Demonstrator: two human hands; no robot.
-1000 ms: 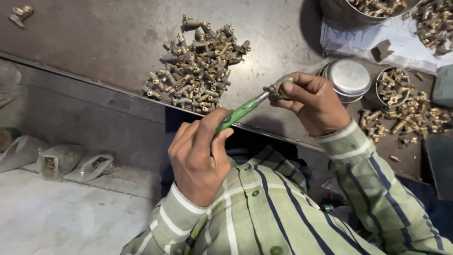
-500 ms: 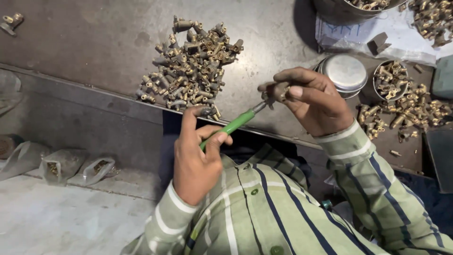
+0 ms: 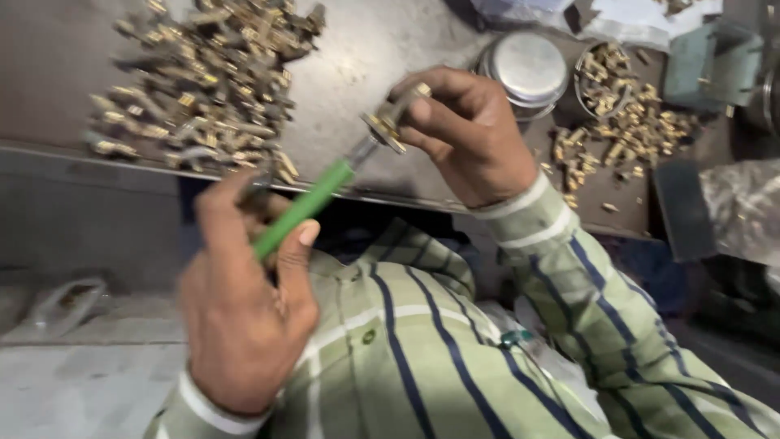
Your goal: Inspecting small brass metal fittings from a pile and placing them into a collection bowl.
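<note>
The left hand (image 3: pixel 244 317) was clamped round the green-handled tool (image 3: pixel 302 208), its tip in a small brass fitting (image 3: pixel 388 122) pinched by the right hand (image 3: pixel 467 134) above the desk (image 3: pixel 357 49); the fitting looked hard, light, best gripped at its flange

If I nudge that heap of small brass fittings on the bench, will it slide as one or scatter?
The heap of brass fittings is loose, so it would likely scatter. The pieces look metallic, probably heavy for their size. Some lie near the bench edge and might drop off.
</note>
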